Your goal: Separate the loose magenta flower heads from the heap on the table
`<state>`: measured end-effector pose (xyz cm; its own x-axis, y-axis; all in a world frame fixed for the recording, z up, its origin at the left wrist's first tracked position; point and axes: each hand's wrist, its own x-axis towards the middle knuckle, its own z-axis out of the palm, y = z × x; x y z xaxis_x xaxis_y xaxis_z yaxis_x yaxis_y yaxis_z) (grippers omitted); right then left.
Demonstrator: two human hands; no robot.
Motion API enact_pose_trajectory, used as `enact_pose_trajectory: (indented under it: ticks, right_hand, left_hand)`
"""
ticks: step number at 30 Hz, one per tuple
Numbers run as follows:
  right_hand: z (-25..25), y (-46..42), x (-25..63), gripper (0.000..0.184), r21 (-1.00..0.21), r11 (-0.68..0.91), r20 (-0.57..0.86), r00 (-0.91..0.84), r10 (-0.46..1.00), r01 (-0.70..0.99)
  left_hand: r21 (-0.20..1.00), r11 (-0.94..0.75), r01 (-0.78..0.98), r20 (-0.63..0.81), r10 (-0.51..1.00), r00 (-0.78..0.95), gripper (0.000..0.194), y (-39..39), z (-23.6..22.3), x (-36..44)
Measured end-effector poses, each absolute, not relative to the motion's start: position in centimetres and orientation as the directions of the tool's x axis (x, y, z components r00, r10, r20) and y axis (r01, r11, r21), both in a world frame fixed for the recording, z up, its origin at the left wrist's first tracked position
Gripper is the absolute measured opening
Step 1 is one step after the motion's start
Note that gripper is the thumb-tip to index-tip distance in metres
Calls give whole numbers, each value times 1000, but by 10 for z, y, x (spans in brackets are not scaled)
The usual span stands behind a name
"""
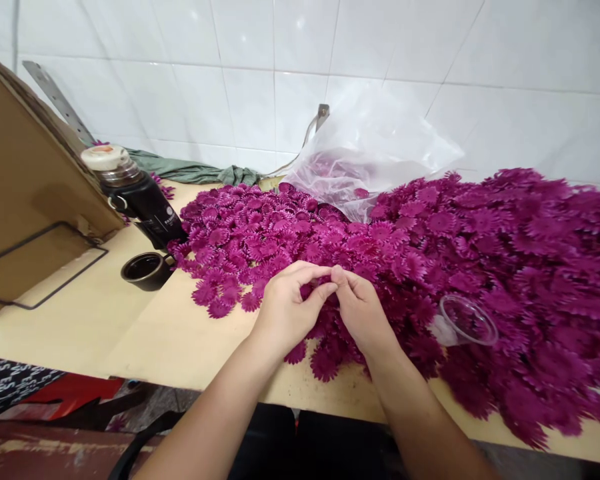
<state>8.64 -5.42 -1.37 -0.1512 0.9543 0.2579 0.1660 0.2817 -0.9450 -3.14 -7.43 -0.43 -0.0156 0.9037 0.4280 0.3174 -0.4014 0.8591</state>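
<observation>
Left grip (286, 301), right grip (363, 307), fingertips (338, 272) together over flowers (265, 233)

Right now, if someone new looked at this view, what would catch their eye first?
Most likely the big heap of magenta flower heads, spread over the middle and right of the table. Next, the left hand and right hand, fingertips together above the heap's near part. The black thermos with its pale lid also stands out, left of the heap.
</observation>
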Motion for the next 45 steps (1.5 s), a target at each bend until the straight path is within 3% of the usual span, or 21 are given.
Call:
enact_pose_trajectory:
  ticks: [5,9,11,13,16,19,22,26,30,34,37,39,43,45]
  right_hand:
    - [-8,-66,87,12,-968,243,212,-323,923,60]
    - [-7,-77,85,7,-972,226,196,-311,930,64]
    - [-9,-78,87,9,-968,227,189,-288,939,106]
    - [-9,-75,90,13,-958,234,187,-258,948,165]
    - [-9,-68,94,19,-940,230,174,-227,958,251]
    - [-7,-62,95,26,-917,245,195,-183,963,314]
    - [-9,-57,95,32,-912,256,232,-113,966,321]
    - [-12,-52,92,37,-945,251,219,-163,962,210]
    - [-13,-57,87,30,-946,282,238,-247,939,158]
    - [-12,-71,86,12,-942,297,240,-309,920,153]
    - [-13,-78,89,15,-944,292,228,-339,913,152]
    - [-13,-78,92,18,-945,275,211,-315,925,175]
    - [-9,-69,94,13,-937,274,221,-239,945,216]
    - [-7,-65,94,12,-910,317,267,-207,941,266]
  left_hand:
    - [971,-231,62,238,954,-180,10,-63,-5,-36]
    - [967,-150,-207,63,925,-375,20,-45,-7,-50]
    - [975,-170,-143,100,911,-400,17,-40,-8,-56]
    - [980,-196,33,194,913,-359,17,-40,-8,-58]
    - [933,-269,241,335,893,-300,34,-52,-7,-52]
    - [863,-376,337,443,885,-146,26,-68,-2,-43]
    - [819,-419,392,443,896,33,19,-78,0,-39]
    - [844,-369,390,387,921,35,25,-78,-3,-35]
    - [940,-271,205,293,953,-84,5,-70,-5,-32]
    - [977,-157,-144,118,961,-251,12,-56,-6,-40]
    - [945,-163,-284,18,892,-451,14,-43,-9,-55]
    - [970,-166,-180,62,877,-477,9,-38,-12,-63]
    - [971,-165,172,220,899,-378,32,-43,-16,-61]
    - [938,-222,266,307,887,-344,32,-52,-15,-55]
